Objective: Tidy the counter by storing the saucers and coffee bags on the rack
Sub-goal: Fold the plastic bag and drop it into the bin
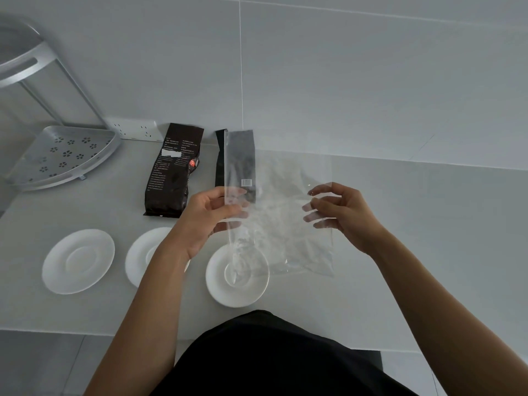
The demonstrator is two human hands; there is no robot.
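Observation:
I hold a clear plastic bag (280,212) upright over the counter, my left hand (208,215) gripping its left edge and my right hand (340,212) its right edge. Three white saucers lie along the counter's front: one at the left (77,261), a middle one (143,252) partly hidden by my left forearm, and a right one (251,290) partly behind the clear bag. A dark coffee bag (173,172) lies flat near the wall. A second dark coffee bag (221,158) lies beside it, mostly seen through the plastic.
A silver corner rack stands at the far left, with a perforated lower shelf (65,158) and an upper shelf (17,58). A white wall socket (134,130) sits behind the coffee bags. The tiled wall runs along the back, and the counter's front edge (85,328) is near my body.

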